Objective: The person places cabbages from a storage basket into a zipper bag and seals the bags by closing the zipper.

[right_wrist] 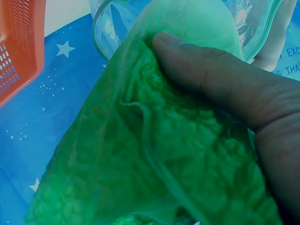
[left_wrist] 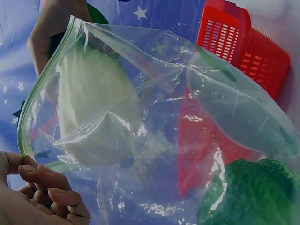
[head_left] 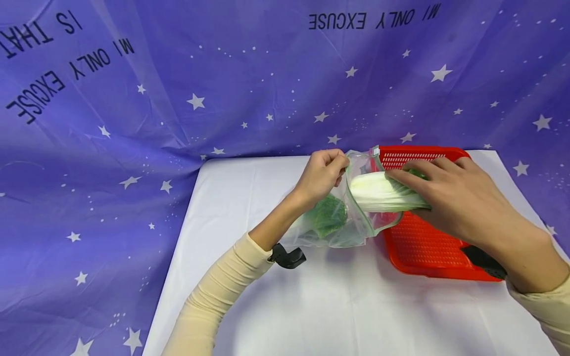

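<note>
My left hand [head_left: 321,174] pinches the green-edged rim of a clear zip bag [head_left: 352,239], and the bag's mouth gapes toward the right. A napa cabbage [head_left: 371,192] is in my right hand [head_left: 467,205], its white base end inside the mouth of the bag. The right wrist view shows the thumb [right_wrist: 201,65] pressed along its crinkled green leaves [right_wrist: 108,154]; the fingers on the far side are hidden there. Deeper in the bag lies a dark green leafy vegetable [left_wrist: 253,192], also seen through the plastic in the head view.
A red perforated basket [head_left: 427,252] stands on the white-covered table [head_left: 311,301], under and beside my right hand. Behind the table hangs a purple cloth [head_left: 276,74] with stars and lettering. Black wrist mounts [head_left: 289,258] sit on both wrists.
</note>
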`<state>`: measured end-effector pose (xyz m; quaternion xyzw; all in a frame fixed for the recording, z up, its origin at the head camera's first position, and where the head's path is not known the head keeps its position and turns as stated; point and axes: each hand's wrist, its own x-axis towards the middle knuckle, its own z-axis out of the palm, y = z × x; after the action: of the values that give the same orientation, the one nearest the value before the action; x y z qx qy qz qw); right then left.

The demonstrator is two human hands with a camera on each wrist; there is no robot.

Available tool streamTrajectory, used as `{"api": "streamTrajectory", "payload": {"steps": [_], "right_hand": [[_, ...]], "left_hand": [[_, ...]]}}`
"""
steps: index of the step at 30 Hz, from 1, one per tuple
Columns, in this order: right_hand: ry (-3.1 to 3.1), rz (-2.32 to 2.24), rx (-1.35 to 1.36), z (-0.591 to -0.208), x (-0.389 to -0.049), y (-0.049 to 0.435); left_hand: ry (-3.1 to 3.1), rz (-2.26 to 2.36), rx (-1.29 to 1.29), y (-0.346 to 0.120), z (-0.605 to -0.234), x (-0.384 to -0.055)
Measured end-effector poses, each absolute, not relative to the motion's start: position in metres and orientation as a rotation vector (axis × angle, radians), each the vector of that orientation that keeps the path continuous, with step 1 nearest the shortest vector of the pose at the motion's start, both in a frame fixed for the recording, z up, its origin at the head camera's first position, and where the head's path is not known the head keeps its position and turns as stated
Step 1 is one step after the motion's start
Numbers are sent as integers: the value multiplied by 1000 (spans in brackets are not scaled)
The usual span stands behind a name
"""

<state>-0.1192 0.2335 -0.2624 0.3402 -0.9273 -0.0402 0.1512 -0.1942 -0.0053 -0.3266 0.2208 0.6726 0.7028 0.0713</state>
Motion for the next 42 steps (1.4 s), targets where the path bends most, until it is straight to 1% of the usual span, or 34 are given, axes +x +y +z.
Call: {"api": "streamTrajectory", "payload": {"steps": [8,14,24,42], "right_hand": [[-2605,-180,1028,-256,-123,222],[-2532,-162,1083,-264,-121,213],[-2497,-223,1177,-270,-120,187],[-2471,-209,1259,-286,-120,182]], "left_hand": [[2048,2111,671,-10,-322,-193],[2096,2084,688,-8,-326,-187],[2074,2109,615,-13,-323,-179],[2063,2131,605,-14,-320,-178]]}}
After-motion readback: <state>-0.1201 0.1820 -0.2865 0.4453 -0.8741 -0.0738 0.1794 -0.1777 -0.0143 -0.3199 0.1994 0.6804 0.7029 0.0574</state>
